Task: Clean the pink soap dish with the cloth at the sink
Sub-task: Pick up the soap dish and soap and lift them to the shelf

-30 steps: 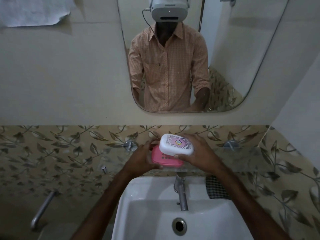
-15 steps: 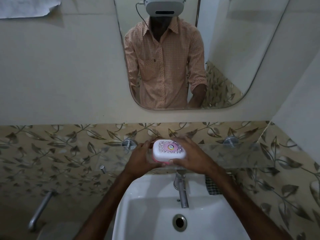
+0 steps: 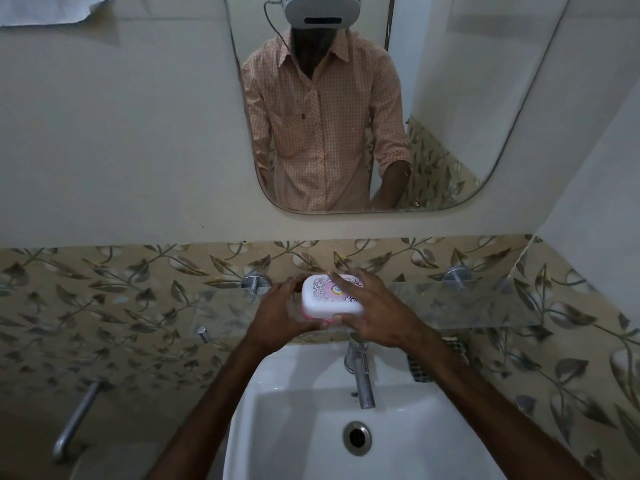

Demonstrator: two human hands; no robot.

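The pink soap dish has a white patterned lid seated on its pink base, only a thin pink rim showing below. It sits at the level of the glass shelf above the tap. My left hand grips its left end. My right hand covers its right end, one finger lying across the lid. A dark checked cloth lies on the sink's back right corner, partly hidden behind my right forearm.
The white sink lies below with a chrome tap at the back and a drain in the middle. A mirror hangs above. A chrome pipe runs along the lower left wall.
The white lid, lifted and offset from the pink base a second ago, now sits closed on it. Both hands carried the dish slightly back and up toward the glass shelf.
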